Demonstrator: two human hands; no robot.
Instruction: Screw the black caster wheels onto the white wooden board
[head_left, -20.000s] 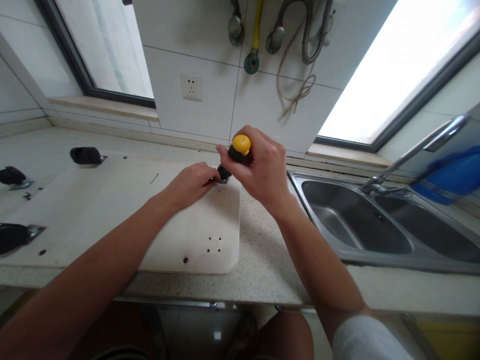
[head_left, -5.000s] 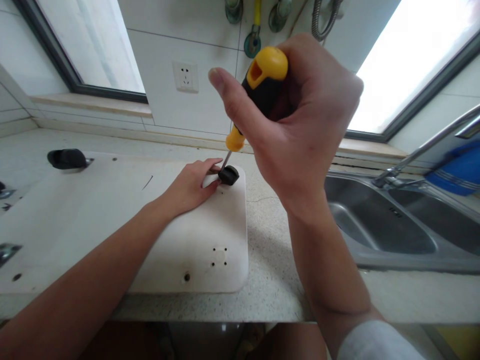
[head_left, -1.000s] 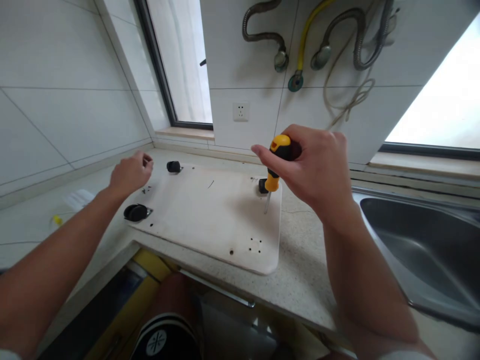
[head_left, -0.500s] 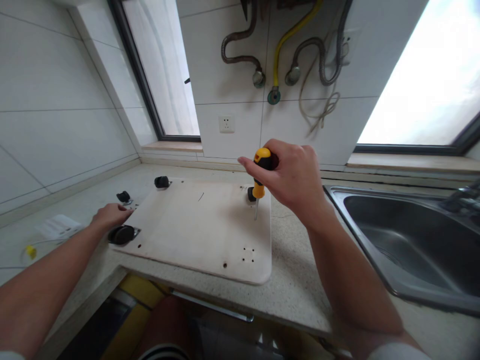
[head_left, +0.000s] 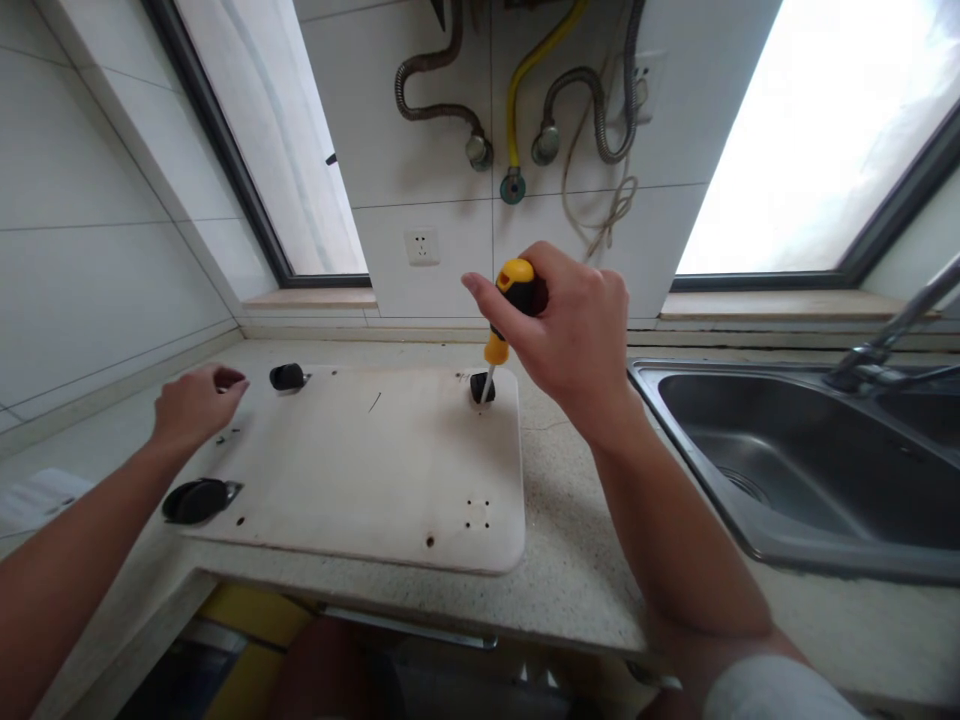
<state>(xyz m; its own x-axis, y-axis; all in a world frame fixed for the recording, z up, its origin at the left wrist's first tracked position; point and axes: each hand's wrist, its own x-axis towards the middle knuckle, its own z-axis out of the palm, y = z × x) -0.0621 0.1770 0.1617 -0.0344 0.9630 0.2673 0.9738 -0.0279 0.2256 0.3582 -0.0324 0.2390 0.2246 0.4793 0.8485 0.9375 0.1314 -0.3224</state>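
now the right hand (head_left: pixel 577 335) grips the screwdriver (head_left: pixel 504 318) upright, tip down over the caster (head_left: pixel 481 387) at the board's (head_left: pixel 375 470) far right corner. the left hand (head_left: pixel 193 405), pinched shut, has lifted from the left edge, by the screws (head_left: pixel 225 437).

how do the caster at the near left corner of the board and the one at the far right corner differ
The near left caster lies out in the open, apart from both hands; the far right caster sits just behind the shaft of the screwdriver held in the right hand. The near left one looks bigger, being closer, and its metal plate shows; the far right one's does not. Both are black and sit on the white board.
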